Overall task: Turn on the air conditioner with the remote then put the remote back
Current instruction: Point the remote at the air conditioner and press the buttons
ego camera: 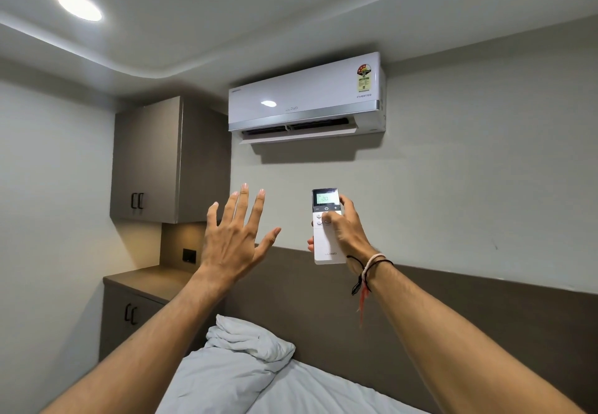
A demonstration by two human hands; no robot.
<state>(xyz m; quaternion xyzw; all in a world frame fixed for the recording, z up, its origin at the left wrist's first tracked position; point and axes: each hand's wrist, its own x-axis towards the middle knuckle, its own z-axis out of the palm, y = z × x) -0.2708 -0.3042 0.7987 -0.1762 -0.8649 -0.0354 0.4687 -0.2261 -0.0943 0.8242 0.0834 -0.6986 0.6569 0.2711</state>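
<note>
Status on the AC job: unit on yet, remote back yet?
Looks done: the air conditioner has its louver open, and the remote display is lit, so it seems on. In hand: the right hand holds the remote up, thumb on its buttons; the left hand is raised, open and empty. Left: putting the remote back.

1. Both bare forearms are raised forward and upward.
2. The left hand [233, 241] is held empty, palm away, its fingers spread wide.
3. The right hand [343, 230] is wrapped around the remote [326, 226], thumb laid on its buttons; cords are worn at that wrist.
</note>
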